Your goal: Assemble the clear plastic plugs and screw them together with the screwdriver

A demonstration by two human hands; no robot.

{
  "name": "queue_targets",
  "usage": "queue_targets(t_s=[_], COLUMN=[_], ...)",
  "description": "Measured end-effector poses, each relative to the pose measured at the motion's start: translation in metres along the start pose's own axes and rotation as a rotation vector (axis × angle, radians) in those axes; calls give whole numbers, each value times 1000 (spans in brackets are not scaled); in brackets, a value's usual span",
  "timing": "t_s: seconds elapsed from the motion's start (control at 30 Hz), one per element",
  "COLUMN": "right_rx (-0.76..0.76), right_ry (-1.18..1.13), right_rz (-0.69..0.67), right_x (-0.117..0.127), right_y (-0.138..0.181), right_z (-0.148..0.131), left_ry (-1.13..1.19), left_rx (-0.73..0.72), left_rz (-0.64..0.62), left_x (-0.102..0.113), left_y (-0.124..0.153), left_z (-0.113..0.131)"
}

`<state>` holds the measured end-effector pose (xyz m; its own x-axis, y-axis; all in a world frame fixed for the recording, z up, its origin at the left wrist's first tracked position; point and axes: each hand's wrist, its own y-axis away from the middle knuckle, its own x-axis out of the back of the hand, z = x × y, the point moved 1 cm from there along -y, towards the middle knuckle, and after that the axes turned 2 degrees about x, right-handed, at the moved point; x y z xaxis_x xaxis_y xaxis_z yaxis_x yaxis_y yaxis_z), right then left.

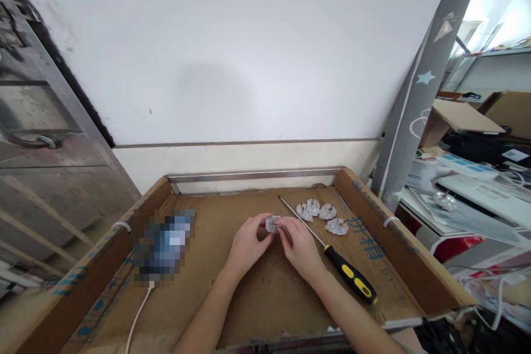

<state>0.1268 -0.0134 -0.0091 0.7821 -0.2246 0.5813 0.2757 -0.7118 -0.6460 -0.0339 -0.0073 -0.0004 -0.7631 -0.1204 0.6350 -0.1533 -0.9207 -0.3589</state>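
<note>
Between my two hands, over the middle of the cardboard-lined tray (232, 310), is a small clear plastic piece (272, 224). My left hand (251, 240) grips it from the left with thumb and fingers. From the other side my right hand (299, 243) pinches it, its fingertips covering part of the piece. Several similar clear plastic pieces with metal pins (313, 207) lie just beyond my right hand. A long screwdriver (350, 274) with a black and yellow handle rests to the right, its shaft passing behind my right hand.
A blurred-out device (168, 246) with a white cable (139, 312) lies at the left. Cardboard walls (385, 238) edge the tray. A grey patterned column (423, 77) and a cluttered table (468, 193) stand at the right; a metal door (45, 121) is at the left.
</note>
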Motion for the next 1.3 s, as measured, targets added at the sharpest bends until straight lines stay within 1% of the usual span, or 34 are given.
queue_targets(t_s=[0.23,0.43,0.63,0.83,1.0,1.13,1.2,1.3], right_rx=[3,-18,-146,-240,-304,-355,-394,-435], right_ry=[-23,-91,-140,-231,-317,-425,-497,-599], right_rz=[-12,-18,67,71,82,40,10,-49], right_x=[1,-2,-2,-1,1,0,-2,-5], right_y=[-1,1,0,-3,-4,-5,-5,-5], right_z=[-2,0,5,7,6,9,12,14], left_ry=[-10,0,145,272,398,346,315,241], left_rx=[5,13,27,68,151,166,139,83], left_rz=[-30,-21,-21,-43,-39,-6,-7,-45], left_x=[0,0,0,1,-2,-3,-3,-3], left_y=[1,2,-1,0,-1,-2,-2,-1], left_z=[2,2,5,12,13,13,12,12])
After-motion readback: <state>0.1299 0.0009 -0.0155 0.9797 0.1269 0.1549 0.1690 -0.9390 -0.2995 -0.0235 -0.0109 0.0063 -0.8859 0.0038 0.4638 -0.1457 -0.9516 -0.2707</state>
